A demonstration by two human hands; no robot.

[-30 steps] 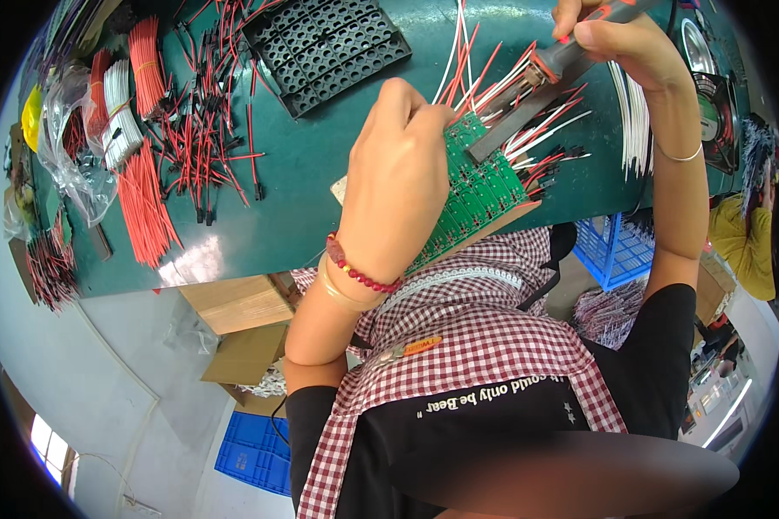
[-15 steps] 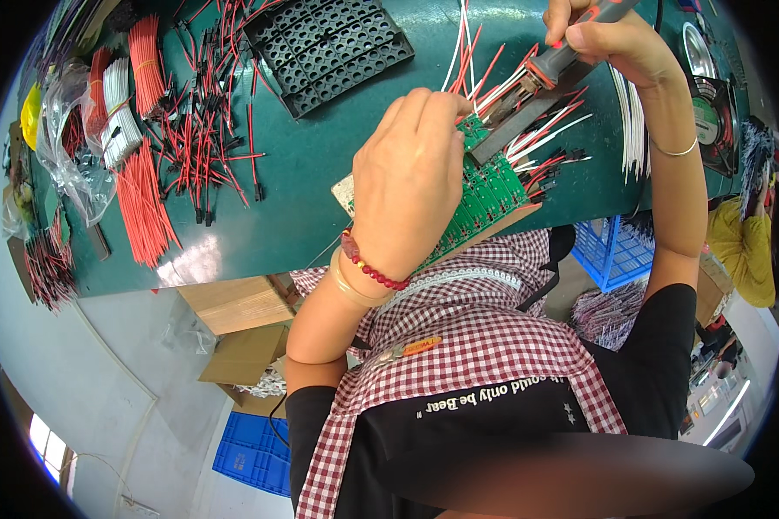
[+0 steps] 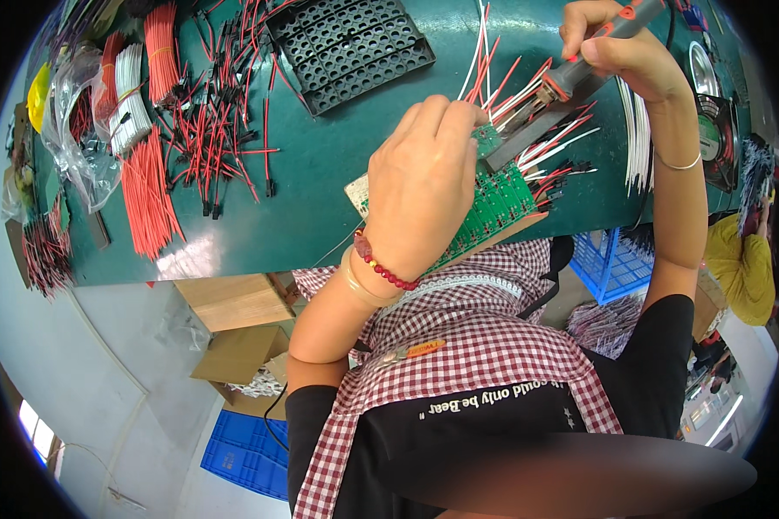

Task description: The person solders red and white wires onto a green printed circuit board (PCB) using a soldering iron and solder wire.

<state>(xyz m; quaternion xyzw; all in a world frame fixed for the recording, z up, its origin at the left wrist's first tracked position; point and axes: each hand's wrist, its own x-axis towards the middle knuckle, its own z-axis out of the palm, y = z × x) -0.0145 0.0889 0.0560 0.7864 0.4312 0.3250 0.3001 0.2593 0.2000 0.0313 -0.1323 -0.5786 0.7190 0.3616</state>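
Observation:
A green circuit board [image 3: 504, 197] rests near the table's front edge, on a light board that shows at its sides. My left hand [image 3: 424, 173] bends over its left part with fingers drawn together; the fingertips are mostly hidden, so what they pinch cannot be made out. My right hand [image 3: 623, 52] grips the grey-and-orange handle of a soldering iron [image 3: 576, 73], which slants down toward the board's far edge. Its tip is hard to see among red and white wires [image 3: 537, 151]. A dark grey bar [image 3: 515, 143] lies across the wires and the board's edge.
A black perforated tray [image 3: 350, 56] lies beyond my left hand. Loose red-and-black wires [image 3: 212, 147], bundled red wires [image 3: 147, 199] and white wires [image 3: 130, 112] cover the table's left. More white wires [image 3: 636, 138] and a small fan [image 3: 717, 138] are at the right.
The whole view has shifted slightly, so table things sit a little farther right. Both hands keep nearly the same pose at the board, the soldering iron still in my right hand.

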